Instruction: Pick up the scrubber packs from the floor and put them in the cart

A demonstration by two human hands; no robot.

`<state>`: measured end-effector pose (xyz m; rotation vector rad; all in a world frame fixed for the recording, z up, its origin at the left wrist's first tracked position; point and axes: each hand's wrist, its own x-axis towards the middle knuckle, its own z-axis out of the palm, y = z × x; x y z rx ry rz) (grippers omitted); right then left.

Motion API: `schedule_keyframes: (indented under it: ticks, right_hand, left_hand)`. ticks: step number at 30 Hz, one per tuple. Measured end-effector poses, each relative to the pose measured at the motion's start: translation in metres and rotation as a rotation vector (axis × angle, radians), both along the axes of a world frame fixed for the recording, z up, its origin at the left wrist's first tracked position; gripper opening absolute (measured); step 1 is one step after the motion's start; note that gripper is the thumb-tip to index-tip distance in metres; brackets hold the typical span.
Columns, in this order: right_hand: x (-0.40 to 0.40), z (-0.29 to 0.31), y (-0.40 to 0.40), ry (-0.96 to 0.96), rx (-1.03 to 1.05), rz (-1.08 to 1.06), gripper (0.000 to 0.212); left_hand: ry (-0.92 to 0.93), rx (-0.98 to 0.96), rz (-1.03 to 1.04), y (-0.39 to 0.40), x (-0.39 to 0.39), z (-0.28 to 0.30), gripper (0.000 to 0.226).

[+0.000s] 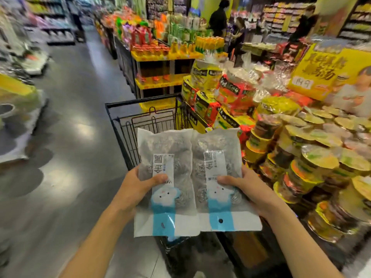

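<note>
holding two scrubber packs side by side above cart (140, 117), edges touching. left hand (138, 189) grips left pack (166, 177) at its outer edge, thumb pressed on white label. right hand (247, 189) grips right pack (218, 173) likewise, thumb on label. packs clear plastic, steel scrubbers inside, blue-white printed strip. cart black wire, basket under packs. noodle cups (311, 163) stacked just right of cart. grey floor (70, 137) left. two people (218, 19) far back, blurred.

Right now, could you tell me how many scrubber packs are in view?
2: left pack in the left hand, right pack in the right hand, side by side over the cart.
</note>
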<state>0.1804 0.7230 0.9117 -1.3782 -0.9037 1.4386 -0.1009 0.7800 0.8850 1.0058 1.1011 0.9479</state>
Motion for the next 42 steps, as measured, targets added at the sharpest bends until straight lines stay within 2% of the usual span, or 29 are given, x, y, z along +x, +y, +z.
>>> schedule_keyframes:
  ticks: [2, 3, 6, 8, 17, 20, 24, 28, 34, 39, 42]
  right_hand:
    - [0.017, -0.005, 0.037, 0.006, -0.012, 0.069, 0.030]
    - [0.026, -0.008, 0.056, 0.005, -0.013, 0.103, 0.030]
    - [0.050, -0.023, 0.104, 0.012, -0.033, 0.211, 0.036]
    - [0.061, -0.033, 0.133, -0.004, -0.066, 0.259, 0.036]
    - [0.085, -0.112, 0.225, -0.043, -0.214, 0.389, 0.035]
    - [0.088, -0.151, 0.238, -0.073, -0.285, 0.424, 0.036]
    - [0.091, -0.215, 0.245, -0.132, -0.385, 0.430, 0.041]
    - [0.091, -0.275, 0.246, -0.231, -0.423, 0.486, 0.060]
    - [0.081, -0.338, 0.252, -0.254, -0.498, 0.402, 0.042]
    - [0.078, -0.380, 0.257, -0.218, -0.584, 0.357, 0.037]
    - [0.079, -0.406, 0.259, -0.223, -0.627, 0.351, 0.042]
  left_hand:
    - [0.013, -0.031, 0.071, 0.017, 0.013, -0.004, 0.087]
    - [0.023, -0.041, 0.101, 0.025, 0.020, -0.006, 0.086]
    - [0.041, -0.057, 0.159, 0.046, 0.038, -0.015, 0.054]
    - [0.064, -0.089, 0.210, 0.057, 0.049, -0.023, 0.041]
    - [0.105, -0.263, 0.328, 0.106, 0.075, -0.101, 0.039]
    - [0.116, -0.354, 0.360, 0.116, 0.081, -0.139, 0.041]
    - [0.158, -0.434, 0.315, 0.124, 0.088, -0.193, 0.058]
    - [0.190, -0.496, 0.293, 0.126, 0.100, -0.244, 0.046]
    - [0.264, -0.539, 0.336, 0.131, 0.109, -0.307, 0.047]
    - [0.304, -0.625, 0.392, 0.128, 0.105, -0.349, 0.076]
    - [0.283, -0.649, 0.378, 0.128, 0.101, -0.367, 0.057]
